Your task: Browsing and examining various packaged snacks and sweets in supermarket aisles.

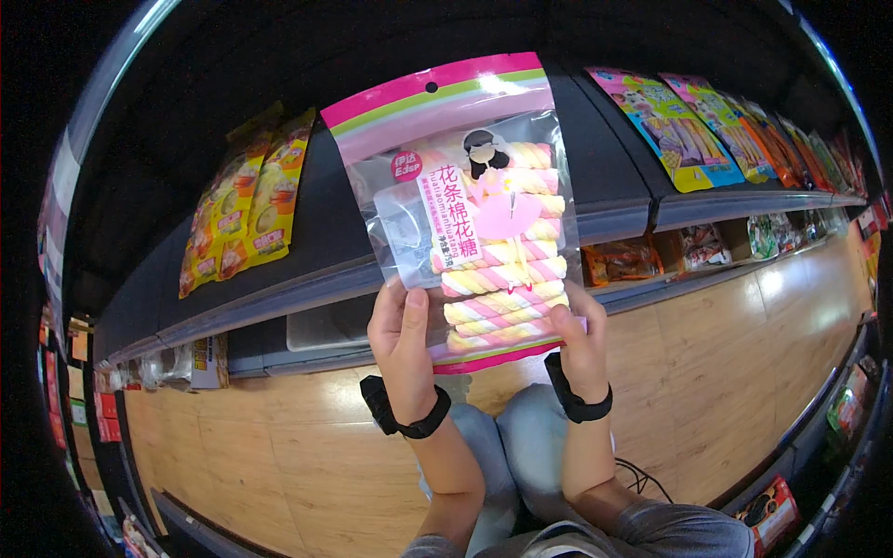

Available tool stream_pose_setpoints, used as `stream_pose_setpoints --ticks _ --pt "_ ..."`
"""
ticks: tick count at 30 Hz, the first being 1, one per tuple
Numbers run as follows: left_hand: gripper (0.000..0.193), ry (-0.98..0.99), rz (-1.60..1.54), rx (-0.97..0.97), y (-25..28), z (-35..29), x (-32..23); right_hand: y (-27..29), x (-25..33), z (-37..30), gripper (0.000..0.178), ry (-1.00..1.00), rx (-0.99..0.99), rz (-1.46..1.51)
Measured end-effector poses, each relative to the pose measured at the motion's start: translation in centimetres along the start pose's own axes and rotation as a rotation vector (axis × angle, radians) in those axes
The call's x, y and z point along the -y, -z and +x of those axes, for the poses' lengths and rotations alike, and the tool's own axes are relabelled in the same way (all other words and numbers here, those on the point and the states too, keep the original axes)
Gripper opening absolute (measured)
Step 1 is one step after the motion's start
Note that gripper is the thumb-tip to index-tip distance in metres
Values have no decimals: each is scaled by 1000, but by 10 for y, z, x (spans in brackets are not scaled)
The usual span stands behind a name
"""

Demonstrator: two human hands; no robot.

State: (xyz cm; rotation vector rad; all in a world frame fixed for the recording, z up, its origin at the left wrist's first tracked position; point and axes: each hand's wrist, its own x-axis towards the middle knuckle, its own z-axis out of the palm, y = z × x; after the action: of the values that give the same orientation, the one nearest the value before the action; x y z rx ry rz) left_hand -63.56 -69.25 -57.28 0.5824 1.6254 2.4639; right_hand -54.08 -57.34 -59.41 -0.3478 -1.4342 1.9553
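Hands (401,340) w/ candy pkg (502,232), fingers mostly hidden bhnd

Clear rectangular plastic pouch with pink header (456,219): glossy, crinkled film. Pink-yellow twisted candy sticks (507,312): matt. Dark-grey flat shelf (605,177): matt, smooth. Tan plank floor (707,344): wood-look, semi-gloss. Light-blue trousers (535,446): matt, denim-like cloth.

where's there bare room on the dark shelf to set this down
On the dark shelf, bare patches show left, between the yellow packets and the held bag, and right, between that bag and the multicoloured packets. Crowded: the far right, where more packets line up. The bag hides the middle.
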Motion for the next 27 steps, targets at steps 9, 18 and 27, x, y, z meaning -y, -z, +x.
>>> stream_pose_setpoints --ticks 9,18,27 --pt "24 30 -25 43 -4 0 2 -3 6 1 17 50 -61 -65" --pt "26 45 -13 -6 -4 2 3 -10 -15 -4 23 -39 -205 211" --pt "28 28 -14 -34 -4 2 2 -24 -22 -10 52 -52 -111 418"
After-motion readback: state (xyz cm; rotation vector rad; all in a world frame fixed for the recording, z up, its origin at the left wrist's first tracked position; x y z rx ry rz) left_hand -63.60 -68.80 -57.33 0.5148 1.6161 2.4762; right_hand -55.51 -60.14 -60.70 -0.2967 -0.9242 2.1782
